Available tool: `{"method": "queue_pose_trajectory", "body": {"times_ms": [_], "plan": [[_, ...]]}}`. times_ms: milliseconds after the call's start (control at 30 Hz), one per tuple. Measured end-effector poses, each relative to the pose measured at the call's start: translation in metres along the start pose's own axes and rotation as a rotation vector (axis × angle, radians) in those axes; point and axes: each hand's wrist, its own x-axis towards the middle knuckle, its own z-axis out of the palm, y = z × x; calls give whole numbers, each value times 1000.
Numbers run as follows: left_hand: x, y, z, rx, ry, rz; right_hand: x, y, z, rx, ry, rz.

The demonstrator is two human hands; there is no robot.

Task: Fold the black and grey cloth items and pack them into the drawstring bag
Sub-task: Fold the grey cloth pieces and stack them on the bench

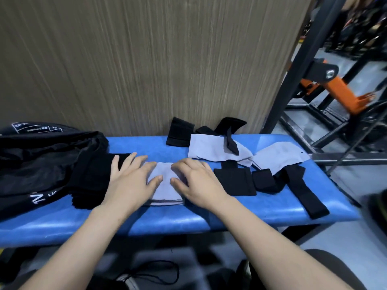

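A grey cloth piece (165, 191) lies folded at the middle of the blue bench (240, 214). My left hand (130, 181) presses flat on its left side and on a black cloth (92, 174) beside it. My right hand (196, 181) presses flat on its right side, fingers spread. Two more grey pieces (211, 149) (280, 156) with black straps (301, 189) lie to the right. A black square pad (234, 181) sits just right of my right hand. The black drawstring bag (41, 155) is heaped at the bench's left end.
A wood-grain wall panel (146, 59) stands directly behind the bench. A black cuff (180, 132) leans against it. Black and orange gym equipment (335, 86) fills the floor to the right. A black cord (150, 275) lies on the floor below the bench's front edge.
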Motion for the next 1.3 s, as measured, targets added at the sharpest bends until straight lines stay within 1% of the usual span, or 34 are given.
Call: {"method": "queue_pose_trajectory", "body": {"times_ms": [67, 133, 233, 333, 467, 567, 667, 733, 800, 900, 1000, 1100, 1167, 1300], "plan": [[8, 5, -1, -79, 154, 13, -1, 10, -11, -12, 99, 38], [18, 12, -3, -143, 259, 27, -5, 25, -21, -49, 156, 93], [33, 34, -3, -245, 276, 29, -13, 53, -41, -87, 263, 203], [52, 58, 6, -273, 261, 42, -25, 85, -61, -160, 383, 339], [78, 84, 21, -177, 233, -34, -37, 127, -74, -285, 349, 511], [92, 103, 33, -62, 157, -94, -37, 145, -74, -334, 316, 575], [105, 115, 42, -14, 43, -119, -33, 152, -67, -391, 283, 591], [111, 117, 48, -31, -22, -124, -30, 153, -61, -413, 239, 589], [114, 117, 53, -48, -48, -112, -27, 153, -57, -420, 215, 590], [116, 115, 59, -76, -18, -79, -25, 152, -56, -418, 234, 601], [116, 113, 58, -142, 45, -47, -24, 148, -60, -348, 299, 604], [112, 114, 50, -234, 133, -11, -24, 144, -68, -222, 395, 604], [109, 115, 40, -311, 209, 12, -26, 140, -78, -81, 482, 601], [95, 112, 15, -492, 411, 80, -35, 135, -100, 304, 633, 604]]}}
